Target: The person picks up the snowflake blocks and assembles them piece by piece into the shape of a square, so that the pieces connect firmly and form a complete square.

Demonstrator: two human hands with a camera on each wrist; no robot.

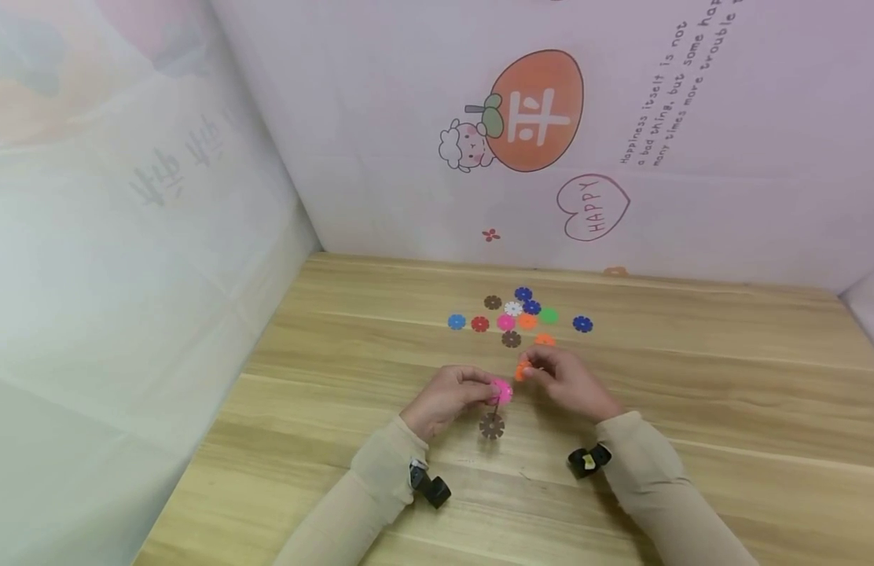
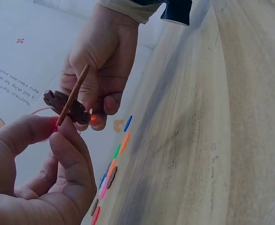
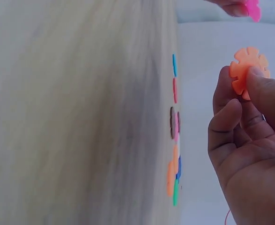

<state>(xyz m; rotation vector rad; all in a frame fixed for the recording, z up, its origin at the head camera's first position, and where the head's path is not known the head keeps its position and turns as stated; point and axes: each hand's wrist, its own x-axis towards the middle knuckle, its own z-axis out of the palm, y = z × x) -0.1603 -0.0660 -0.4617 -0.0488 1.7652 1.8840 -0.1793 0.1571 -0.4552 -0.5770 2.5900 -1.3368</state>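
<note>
My left hand (image 1: pixel 444 401) pinches a pink notched plastic disc (image 1: pixel 504 391) between thumb and fingers. Joined beneath it are brown pieces: one notched disc (image 1: pixel 491 427) faces the head camera, and a brown disc (image 2: pixel 76 91) appears edge-on in the left wrist view. Just to the right, my right hand (image 1: pixel 567 384) holds an orange notched disc (image 3: pixel 241 70) by thumb and forefinger, its rim slots visible in the right wrist view. A small gap separates the orange disc from the pink one. Fingers hide part of both.
Beyond the hands, several loose notched discs lie flat on the wooden table (image 1: pixel 352 338), among them a red disc (image 1: pixel 480 324), a light blue disc (image 1: pixel 457 321), a green disc (image 1: pixel 549 315) and a dark blue disc (image 1: pixel 582 324). A printed cloth (image 1: pixel 394 157) hangs behind the table.
</note>
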